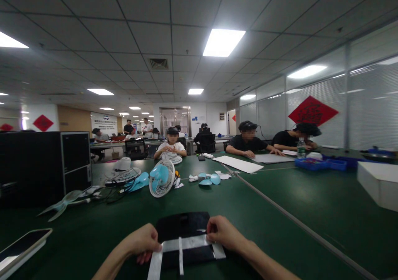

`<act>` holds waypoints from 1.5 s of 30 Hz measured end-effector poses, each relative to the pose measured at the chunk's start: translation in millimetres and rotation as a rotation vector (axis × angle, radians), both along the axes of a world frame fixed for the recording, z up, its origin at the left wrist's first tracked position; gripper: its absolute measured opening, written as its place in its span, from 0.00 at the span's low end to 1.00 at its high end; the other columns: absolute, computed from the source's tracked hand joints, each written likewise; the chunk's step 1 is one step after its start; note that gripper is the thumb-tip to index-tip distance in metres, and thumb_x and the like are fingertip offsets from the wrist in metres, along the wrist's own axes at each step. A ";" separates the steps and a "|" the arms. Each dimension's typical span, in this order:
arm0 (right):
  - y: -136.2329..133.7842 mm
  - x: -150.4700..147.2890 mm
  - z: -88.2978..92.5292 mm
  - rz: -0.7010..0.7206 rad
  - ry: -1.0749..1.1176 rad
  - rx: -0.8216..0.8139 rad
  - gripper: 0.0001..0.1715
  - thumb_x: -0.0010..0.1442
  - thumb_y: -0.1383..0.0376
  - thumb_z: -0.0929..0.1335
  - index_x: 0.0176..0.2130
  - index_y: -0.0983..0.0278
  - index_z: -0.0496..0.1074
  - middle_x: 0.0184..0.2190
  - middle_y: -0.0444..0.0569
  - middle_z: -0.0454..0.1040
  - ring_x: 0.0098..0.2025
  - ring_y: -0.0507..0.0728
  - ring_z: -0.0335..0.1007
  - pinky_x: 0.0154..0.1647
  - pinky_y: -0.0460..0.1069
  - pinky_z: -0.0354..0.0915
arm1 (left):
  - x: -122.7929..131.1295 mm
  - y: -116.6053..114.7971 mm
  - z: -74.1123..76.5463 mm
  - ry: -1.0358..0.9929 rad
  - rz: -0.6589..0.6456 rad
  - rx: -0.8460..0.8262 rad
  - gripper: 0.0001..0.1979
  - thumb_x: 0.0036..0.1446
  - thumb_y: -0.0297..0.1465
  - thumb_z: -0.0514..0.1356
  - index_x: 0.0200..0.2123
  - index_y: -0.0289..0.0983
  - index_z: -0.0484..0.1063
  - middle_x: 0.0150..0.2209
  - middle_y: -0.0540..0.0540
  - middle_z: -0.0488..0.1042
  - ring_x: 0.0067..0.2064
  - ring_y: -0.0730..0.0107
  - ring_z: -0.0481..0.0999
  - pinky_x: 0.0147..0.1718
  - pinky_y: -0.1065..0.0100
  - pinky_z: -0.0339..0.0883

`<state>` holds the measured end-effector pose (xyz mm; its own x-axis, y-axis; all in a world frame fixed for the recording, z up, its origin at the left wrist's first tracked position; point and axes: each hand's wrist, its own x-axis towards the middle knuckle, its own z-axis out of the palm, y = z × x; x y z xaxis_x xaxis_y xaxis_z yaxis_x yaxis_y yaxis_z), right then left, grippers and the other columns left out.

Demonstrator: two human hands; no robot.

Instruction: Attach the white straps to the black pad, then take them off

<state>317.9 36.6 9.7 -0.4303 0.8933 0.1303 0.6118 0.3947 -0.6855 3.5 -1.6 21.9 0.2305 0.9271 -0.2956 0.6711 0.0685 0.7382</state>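
Observation:
In front of me on the green table lies a flat black piece (182,223), its kind unclear, crossed by silvery-white strips (186,242) that look like flat band or tape. One strip runs across it, a narrow one crosses it lengthwise, and others hang at both sides. My left hand (143,242) pinches the left corner, where the long side strip meets the cross strip. At the right end of the cross strip, my right hand (223,232) is closed, thumb and fingers pinched together on the strip by the black piece's edge.
Beyond the hands lie a caged fan head (162,178), blue fan blades (209,179) and cables. A black computer tower (76,160) and a phone-like device (23,247) are on the left. White boards (238,164), blue trays (320,164) and several seated people are farther off.

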 end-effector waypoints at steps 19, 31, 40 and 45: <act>-4.3 -0.3 3.8 0.009 -0.035 0.005 0.09 0.47 0.67 0.70 0.33 0.66 0.75 0.29 0.45 0.76 0.31 0.52 0.69 0.26 0.43 0.60 | 28.8 -24.2 22.3 0.157 -0.385 0.450 0.19 0.54 0.26 0.51 0.47 0.44 0.73 0.43 0.49 0.70 0.41 0.68 0.68 0.40 0.71 0.61; -47.0 -19.3 21.2 0.142 -0.190 0.473 0.09 0.52 0.65 0.69 0.37 0.62 0.70 0.37 0.46 0.73 0.38 0.54 0.67 0.36 0.46 0.61 | 32.7 -18.3 12.5 0.162 -0.426 0.456 0.17 0.60 0.28 0.50 0.47 0.46 0.73 0.44 0.49 0.68 0.44 0.69 0.68 0.44 0.70 0.59; -45.8 -69.6 -39.9 0.404 -0.538 0.977 0.18 0.53 0.54 0.70 0.37 0.65 0.67 0.33 0.48 0.73 0.34 0.56 0.67 0.31 0.48 0.61 | 33.8 -17.3 9.3 0.163 -0.402 0.478 0.18 0.58 0.25 0.49 0.46 0.44 0.74 0.43 0.50 0.69 0.44 0.71 0.69 0.45 0.71 0.60; -45.9 -72.9 -40.2 0.373 -0.412 1.199 0.07 0.61 0.65 0.63 0.30 0.63 0.64 0.24 0.45 0.69 0.26 0.53 0.63 0.25 0.48 0.56 | 33.8 -18.6 11.9 0.176 -0.417 0.475 0.18 0.59 0.26 0.49 0.45 0.45 0.74 0.43 0.50 0.68 0.43 0.71 0.69 0.43 0.71 0.60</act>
